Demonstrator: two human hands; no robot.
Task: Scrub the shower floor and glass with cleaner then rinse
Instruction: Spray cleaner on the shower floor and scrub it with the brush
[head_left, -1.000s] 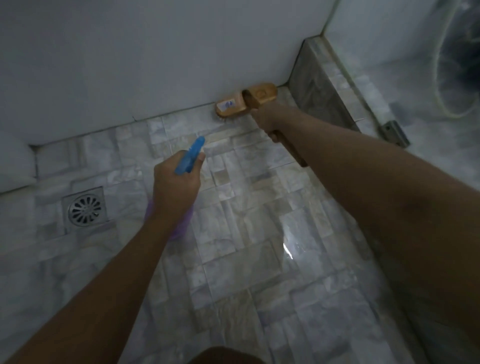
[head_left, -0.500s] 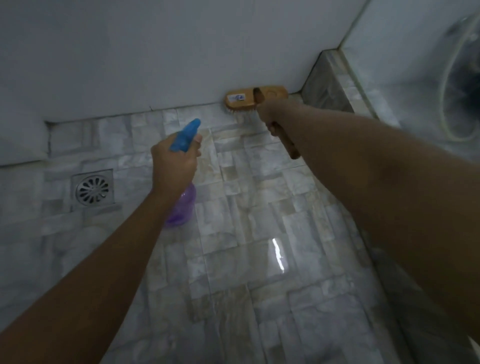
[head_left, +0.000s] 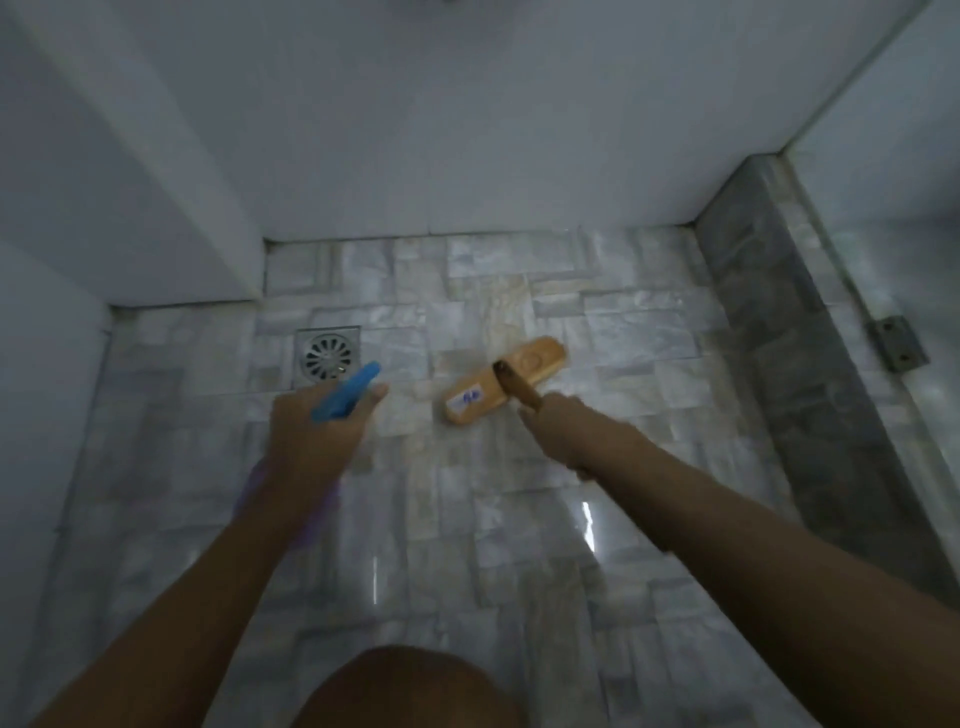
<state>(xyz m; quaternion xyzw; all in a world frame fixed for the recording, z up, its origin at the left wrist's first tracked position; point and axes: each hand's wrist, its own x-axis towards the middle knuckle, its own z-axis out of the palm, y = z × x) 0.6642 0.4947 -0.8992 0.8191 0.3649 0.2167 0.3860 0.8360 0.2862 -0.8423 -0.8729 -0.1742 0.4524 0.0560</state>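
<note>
My right hand (head_left: 558, 423) grips the handle of a wooden scrub brush (head_left: 506, 379). The brush head lies on the wet marble-tile shower floor (head_left: 467, 545), in the middle of it and well away from the back wall. My left hand (head_left: 317, 431) holds a spray bottle by its blue trigger head (head_left: 345, 392). The bottle's purple body (head_left: 249, 488) hangs below my wrist and is mostly hidden. The nozzle points forward over the floor, just right of the drain. The glass panel (head_left: 924, 218) stands at the right.
A square metal drain (head_left: 327, 356) sits in the floor near the left wall step. A dark stone curb (head_left: 795, 364) runs along the right side, with a metal hinge bracket (head_left: 896, 343) beyond it. White walls close the back and left. My knee (head_left: 405, 691) shows at the bottom.
The brush has been pulled back from the far corner by the wall to the middle of the floor. My left hand with the bottle stays beside it; the view has shifted left.
</note>
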